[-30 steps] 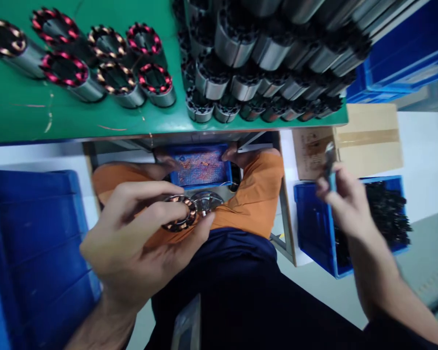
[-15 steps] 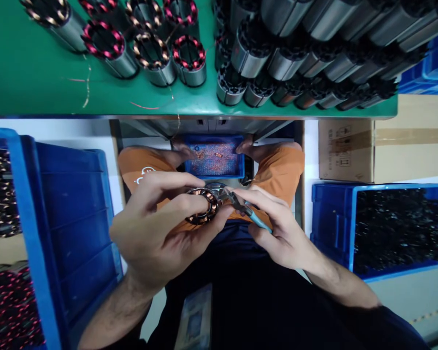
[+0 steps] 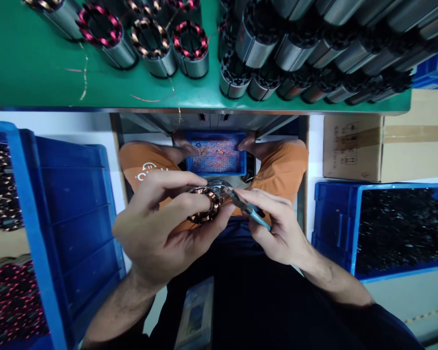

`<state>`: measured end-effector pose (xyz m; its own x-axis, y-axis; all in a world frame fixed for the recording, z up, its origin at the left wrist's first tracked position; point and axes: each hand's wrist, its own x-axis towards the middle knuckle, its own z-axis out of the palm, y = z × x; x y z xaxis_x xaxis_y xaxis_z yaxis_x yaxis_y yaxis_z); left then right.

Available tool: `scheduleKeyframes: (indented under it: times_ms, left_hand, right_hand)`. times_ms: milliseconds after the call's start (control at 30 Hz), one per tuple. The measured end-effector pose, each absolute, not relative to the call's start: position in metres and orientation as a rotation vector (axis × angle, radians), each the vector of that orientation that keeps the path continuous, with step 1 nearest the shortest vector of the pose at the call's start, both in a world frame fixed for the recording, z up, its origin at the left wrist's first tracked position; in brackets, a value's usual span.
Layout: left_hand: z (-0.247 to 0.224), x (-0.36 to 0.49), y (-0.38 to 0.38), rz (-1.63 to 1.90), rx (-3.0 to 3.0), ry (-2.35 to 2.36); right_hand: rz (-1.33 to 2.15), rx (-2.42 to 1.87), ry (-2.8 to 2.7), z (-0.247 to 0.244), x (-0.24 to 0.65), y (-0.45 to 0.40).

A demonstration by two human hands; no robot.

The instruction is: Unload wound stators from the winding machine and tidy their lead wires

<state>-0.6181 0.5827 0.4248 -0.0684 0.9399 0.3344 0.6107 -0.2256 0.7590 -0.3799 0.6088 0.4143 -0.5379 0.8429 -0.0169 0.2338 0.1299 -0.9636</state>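
Observation:
My left hand is wrapped round a motor stator wound with copper wire, held above my lap. Its coil end faces right, and my fingers hide much of its body. In my right hand is a pair of cutting pliers with light blue handles. The jaws point left and touch or nearly touch the stator's rim; exactly what lies between them is too small to make out.
Wound stators and bare stator cores stand on the green bench. Blue crates of wound stators are at left; a blue crate of black parts and a carton at right. A blue tray with wire scraps lies below.
The view has shifted slightly, so the bench appears higher. The pliers have turned a little in my right hand, their handles now closer together behind my fingers. The left hand keeps hold of the stator.

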Motion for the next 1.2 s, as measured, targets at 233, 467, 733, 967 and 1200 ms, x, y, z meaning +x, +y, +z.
scheduleKeyframes:
  times_ms: [233, 467, 733, 967, 1200]
  left_hand:
    - [0.410, -0.617, 0.584, 1.252, 1.702, 1.673]
    - [0.399, -0.616, 0.591, 1.325, 0.781, 1.164]
    - [0.409, -0.592, 0.602, 1.300, 0.519, 1.061]
    - [0.413, -0.584, 0.606, 1.307, 0.445, 1.073]
    - [0.411, -0.580, 0.607, 1.313, 0.417, 1.104]
  right_hand:
    - [1.538, -1.069, -1.770, 0.397, -0.378, 0.614]
    - [1.056, -1.134, -2.054, 0.394, -0.368, 0.634]
    - [0.607, -1.109, -2.114, 0.395, -0.378, 0.628]
    - [0.646, -1.112, -2.090, 0.395, -0.377, 0.628]
    - [0.660, -1.133, -2.095, 0.395, -0.375, 0.628]
